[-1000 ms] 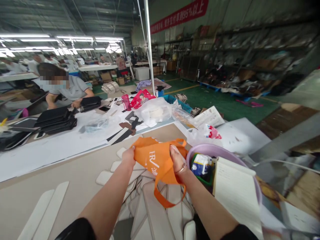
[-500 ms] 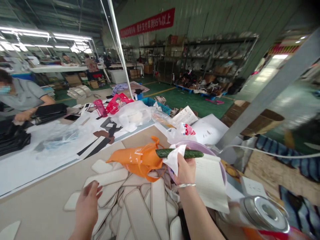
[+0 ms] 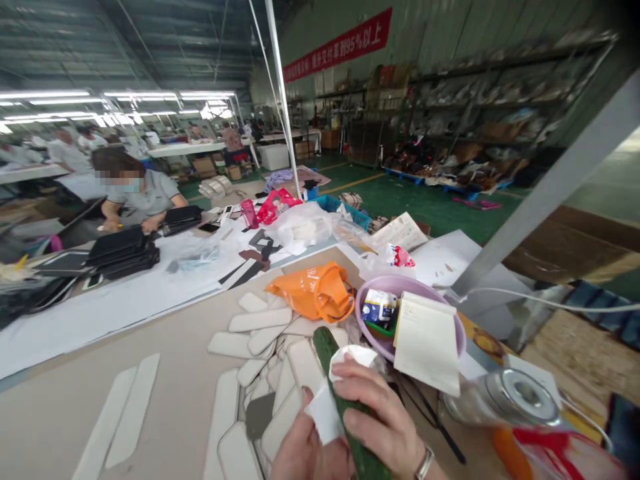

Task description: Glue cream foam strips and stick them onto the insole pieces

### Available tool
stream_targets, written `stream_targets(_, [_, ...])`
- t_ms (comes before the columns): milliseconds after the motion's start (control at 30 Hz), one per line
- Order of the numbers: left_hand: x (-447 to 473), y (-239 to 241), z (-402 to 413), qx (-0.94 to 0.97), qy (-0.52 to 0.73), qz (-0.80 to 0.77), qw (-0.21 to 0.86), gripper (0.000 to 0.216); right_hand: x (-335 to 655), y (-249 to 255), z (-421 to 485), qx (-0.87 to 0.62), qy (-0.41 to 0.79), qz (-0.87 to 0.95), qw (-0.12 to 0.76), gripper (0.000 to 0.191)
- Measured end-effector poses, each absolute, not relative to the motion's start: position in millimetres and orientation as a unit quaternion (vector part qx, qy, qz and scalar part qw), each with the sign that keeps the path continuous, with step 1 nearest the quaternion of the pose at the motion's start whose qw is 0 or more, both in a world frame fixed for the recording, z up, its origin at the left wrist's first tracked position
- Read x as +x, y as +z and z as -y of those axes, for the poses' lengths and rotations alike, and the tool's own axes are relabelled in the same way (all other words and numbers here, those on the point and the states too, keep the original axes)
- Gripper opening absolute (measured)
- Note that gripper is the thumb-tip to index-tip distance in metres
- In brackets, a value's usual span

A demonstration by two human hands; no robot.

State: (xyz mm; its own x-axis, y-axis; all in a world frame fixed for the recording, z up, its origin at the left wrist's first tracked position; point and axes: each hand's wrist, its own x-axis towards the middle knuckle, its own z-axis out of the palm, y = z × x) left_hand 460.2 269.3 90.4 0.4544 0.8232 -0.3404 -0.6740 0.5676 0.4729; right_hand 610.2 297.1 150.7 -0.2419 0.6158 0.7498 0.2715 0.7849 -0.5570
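Note:
A long green cucumber (image 3: 326, 343) is held at a slant close in front of me, its lower end running out of the picture. My right hand (image 3: 380, 407) lies over it from the right, fingers curled round it and round a white paper tissue (image 3: 327, 417). From the lower left my left hand (image 3: 313, 443) closes on the cucumber's lower part, thumb beside the tissue; some of its fingers are hidden. Under and beyond the hands are many pale, round-ended padded strips (image 3: 260, 320). An orange bag (image 3: 313, 291) sits just past them.
To the right, a purple basin (image 3: 463, 340) holds a notepad (image 3: 425, 340) and small packets. A steel-lidded jar (image 3: 505, 397) stands nearer me. Two pale strips (image 3: 120, 410) lie at left. Across the white table a co-worker (image 3: 137, 193) handles black pieces (image 3: 123, 253). A slanting metal post (image 3: 545, 187) rises at right.
The cucumber has come from beside the orange bag down toward me and turned lengthwise. My left hand has moved right to join it. The view has swung left.

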Motion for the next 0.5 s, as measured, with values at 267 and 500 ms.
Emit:
stream_targets(267, [445.3, 164.0, -218.1, 0.14, 0.405, -0.204, 0.88, 0.057, 591.8, 179.6, -232.0, -0.21, 0.036, 0.855, 0.473, 0.027])
stream_targets(500, [425.5, 189.4, -167.9, 0.233, 0.537, -0.309, 0.75, 0.048, 612.9, 164.0, -171.0, -0.318, 0.015, 0.808, 0.496, 0.055])
